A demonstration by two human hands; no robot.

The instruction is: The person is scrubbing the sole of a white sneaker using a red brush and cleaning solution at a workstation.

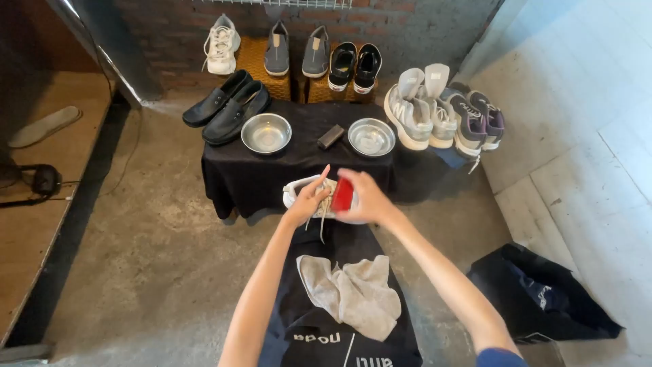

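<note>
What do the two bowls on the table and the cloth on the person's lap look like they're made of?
Both bowls look like polished metal, probably steel: silvery with bright reflections. The cloth looks like soft grey woven or terry fabric, matte and crumpled into folds.

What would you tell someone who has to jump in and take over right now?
Left hand: holds the white sneaker by its laces, at the near edge of the black-draped table.
Right hand: grips a red brush against the sneaker.
Nearby: grey cloth on the lap apron, two metal bowls and a small dark block on the table.
Done: cannot tell how clean the sneaker is.
Left: likely more brushing; other shoes wait behind the table.
</note>
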